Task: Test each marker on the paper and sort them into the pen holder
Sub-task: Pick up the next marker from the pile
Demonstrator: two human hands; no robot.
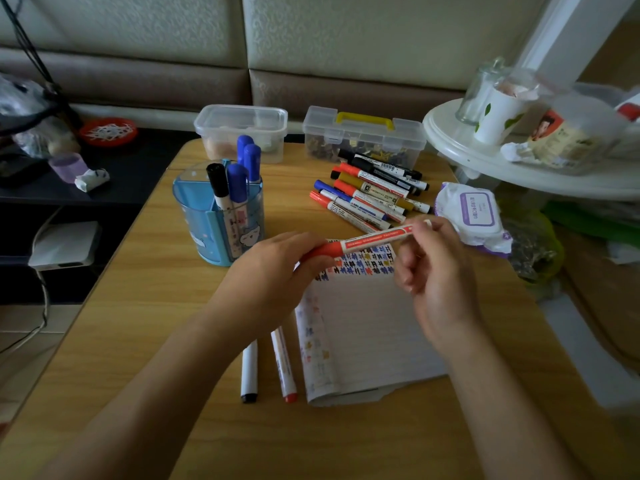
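I hold a red marker (367, 242) level above the paper (363, 327). My left hand (277, 268) grips its red cap end and my right hand (436, 268) pinches the far end of the barrel. The paper's top rows carry coloured test marks. A pile of several markers (370, 194) lies behind the paper. The blue pen holder (207, 216) stands at the left with a black-capped and three blue-capped markers in it. Two more markers, a black-tipped marker (249, 372) and a red-tipped marker (284, 367), lie left of the paper under my left forearm.
Two clear plastic boxes (242, 131) (363, 138) stand at the table's back edge. A pack of wet wipes (474, 211) lies right of the marker pile. A white round shelf (519, 161) with cups overhangs the right corner. A dark side table (69, 181) sits to the left.
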